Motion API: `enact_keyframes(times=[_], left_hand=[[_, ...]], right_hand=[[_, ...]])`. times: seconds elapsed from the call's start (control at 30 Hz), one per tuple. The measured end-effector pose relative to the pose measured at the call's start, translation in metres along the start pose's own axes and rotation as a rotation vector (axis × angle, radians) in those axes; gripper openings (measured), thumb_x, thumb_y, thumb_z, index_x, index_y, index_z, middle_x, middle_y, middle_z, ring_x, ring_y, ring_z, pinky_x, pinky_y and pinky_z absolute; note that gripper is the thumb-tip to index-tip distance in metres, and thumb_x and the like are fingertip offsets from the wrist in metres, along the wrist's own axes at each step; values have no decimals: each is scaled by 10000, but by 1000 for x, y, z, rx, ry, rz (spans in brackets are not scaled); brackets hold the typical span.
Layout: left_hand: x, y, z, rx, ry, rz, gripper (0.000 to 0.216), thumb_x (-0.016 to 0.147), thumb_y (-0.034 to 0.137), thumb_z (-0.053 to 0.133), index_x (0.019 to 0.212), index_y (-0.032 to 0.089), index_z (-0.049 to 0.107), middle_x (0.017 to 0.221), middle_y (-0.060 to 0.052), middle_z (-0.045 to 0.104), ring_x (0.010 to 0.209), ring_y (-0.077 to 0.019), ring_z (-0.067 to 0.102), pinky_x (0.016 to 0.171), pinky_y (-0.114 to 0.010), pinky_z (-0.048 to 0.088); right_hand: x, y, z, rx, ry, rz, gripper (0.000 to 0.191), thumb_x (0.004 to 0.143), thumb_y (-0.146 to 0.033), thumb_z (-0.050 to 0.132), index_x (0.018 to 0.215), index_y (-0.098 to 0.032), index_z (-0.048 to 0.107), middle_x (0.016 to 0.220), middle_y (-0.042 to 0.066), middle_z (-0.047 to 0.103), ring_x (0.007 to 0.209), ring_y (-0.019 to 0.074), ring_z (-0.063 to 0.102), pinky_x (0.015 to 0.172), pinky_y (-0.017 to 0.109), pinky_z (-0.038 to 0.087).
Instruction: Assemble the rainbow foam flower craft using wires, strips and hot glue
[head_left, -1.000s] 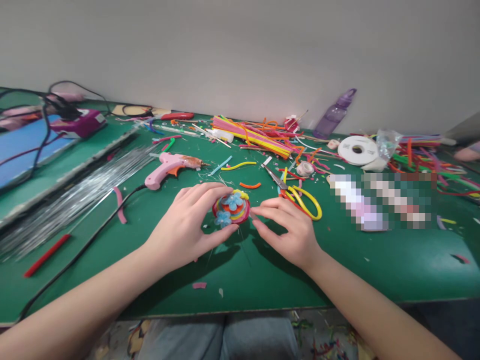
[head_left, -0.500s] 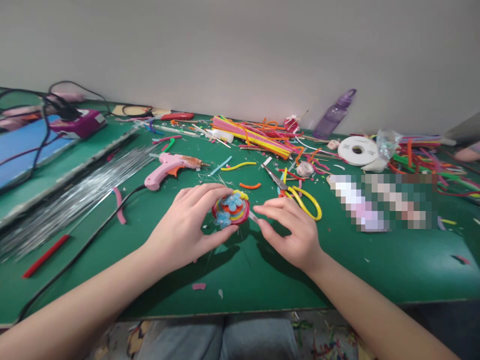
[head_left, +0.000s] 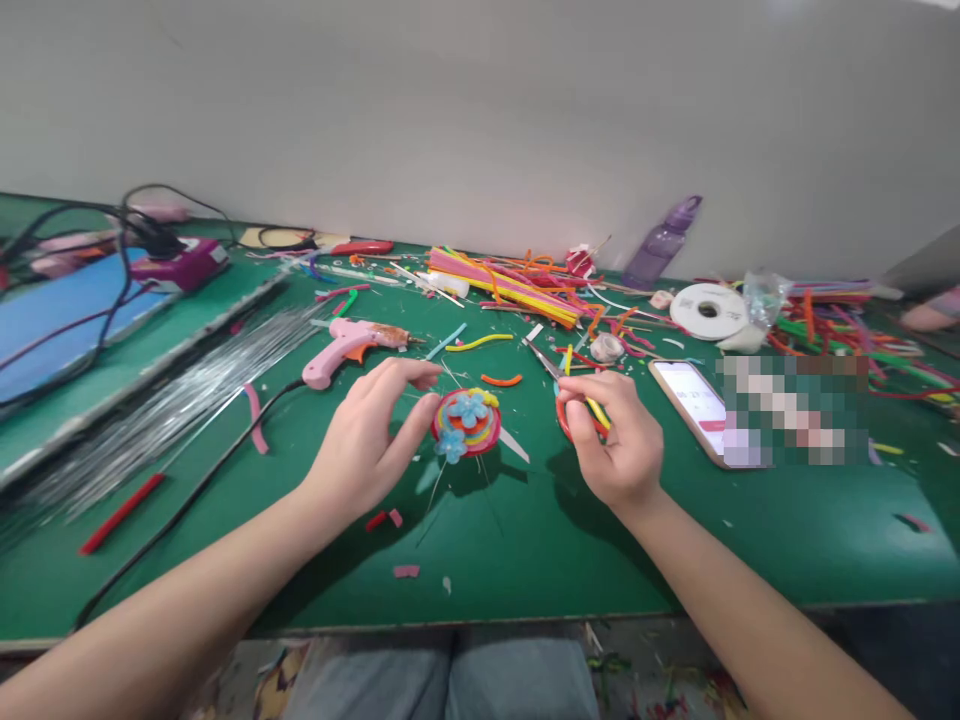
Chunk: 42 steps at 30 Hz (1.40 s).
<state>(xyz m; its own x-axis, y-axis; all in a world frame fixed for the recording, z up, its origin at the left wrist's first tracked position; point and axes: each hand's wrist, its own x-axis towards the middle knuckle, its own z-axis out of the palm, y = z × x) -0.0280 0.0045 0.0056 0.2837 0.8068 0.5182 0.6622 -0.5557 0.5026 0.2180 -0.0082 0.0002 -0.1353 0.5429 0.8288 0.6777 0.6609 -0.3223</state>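
Left of the pipe-cleaner ornament, the left hand was loosely open, gripping nothing. The ornament, with 2 blue flowers, sat between the hands. Right of it, the right hand curled over scissors, grip unclear; apparently fetching them, it needed firm hold.

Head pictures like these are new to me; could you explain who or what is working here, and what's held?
No machine: these are a person's bare hands, seen from a camera worn on the head, looking forward and down. The left hand is open beside a round, flowered ornament; whether they touch is hard to tell. The right hand is at the scissors, but its grip is unclear. Also on the green table are a pink glue gun, a phone, a white spool and colourful fuzzy sticks.
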Motion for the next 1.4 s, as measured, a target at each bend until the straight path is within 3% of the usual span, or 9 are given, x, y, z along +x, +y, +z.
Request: enact_keyframes(times=[0.1, 0.23, 0.37, 0.5, 0.6, 0.77, 0.87, 1.03, 1.4], left_hand=[[1, -1, 1, -13, 7, -7, 240, 950, 337, 412, 1101, 198, 538, 998, -39, 645, 966, -190, 596, 870, -337, 467], [2, -2, 2, -27, -8, 2, 226, 944, 329, 425, 1092, 203, 540, 991, -35, 645, 956, -191, 597, 865, -339, 467], [1, -3, 1, -23, -11, 31, 221, 938, 308, 438, 1101, 196, 536, 984, -33, 640, 952, -186, 596, 876, -335, 459], [-1, -2, -1, -37, -30, 61, 244, 917, 309, 464, 1126, 195, 520, 1012, -42, 633, 983, -197, 590, 892, -347, 457], [-2, 0, 0, -49, -61, 97, 422, 843, 388, 584, 1200, 199, 463, 1065, -56, 608, 1005, -216, 583, 905, -368, 459], [-3, 1, 4, -25, -150, 90, 710, 725, 445, 722, 1301, 224, 371, 1136, -72, 558, 1053, -239, 563, 887, -382, 471], [-4, 0, 6, -6, -186, 84, 660, 758, 405, 704, 1301, 231, 372, 1142, -66, 562, 1069, -234, 561, 889, -382, 467], [-4, 1, 6, -3, -179, 105, 551, 807, 368, 655, 1274, 226, 399, 1178, -65, 567, 1089, -224, 562, 911, -380, 461], [-2, 2, 7, -22, -174, 124, 469, 824, 332, 625, 1235, 219, 429, 1196, -73, 575, 1125, -227, 553, 945, -384, 458]], right_hand=[[21, -9, -6, 31, -85, -48, 127, 834, -148, 585, 937, -199, 639, 788, 26, 682, 739, 158, 638, 754, 329, 503], [43, -18, -11, 116, -188, 28, 29, 824, -220, 636, 831, -193, 643, 702, -8, 674, 631, 112, 621, 623, 249, 494], [37, -11, -7, 256, -304, 96, 159, 770, -319, 716, 760, -188, 627, 719, -5, 690, 628, 103, 620, 622, 234, 496], [23, 0, -3, 353, -596, 300, 268, 699, -398, 774, 791, -195, 625, 819, 9, 709, 719, 122, 643, 683, 244, 516], [20, 3, -2, 449, -759, 467, 328, 660, -433, 796, 763, -198, 591, 875, 21, 718, 781, 146, 668, 734, 265, 535], [20, 5, 2, 577, -707, 675, 291, 829, -475, 622, 768, -199, 553, 802, 41, 715, 732, 157, 680, 684, 290, 544], [20, 7, 3, 634, -716, 697, 252, 796, -415, 679, 789, -201, 546, 798, 28, 705, 717, 145, 674, 692, 287, 546], [18, 11, 0, 641, -847, 696, 368, 629, -356, 824, 830, -199, 559, 866, 22, 683, 756, 146, 652, 737, 304, 546], [20, 13, -2, 543, -848, 610, 248, 701, -309, 765, 821, -194, 581, 834, 17, 671, 751, 135, 645, 725, 285, 538]])
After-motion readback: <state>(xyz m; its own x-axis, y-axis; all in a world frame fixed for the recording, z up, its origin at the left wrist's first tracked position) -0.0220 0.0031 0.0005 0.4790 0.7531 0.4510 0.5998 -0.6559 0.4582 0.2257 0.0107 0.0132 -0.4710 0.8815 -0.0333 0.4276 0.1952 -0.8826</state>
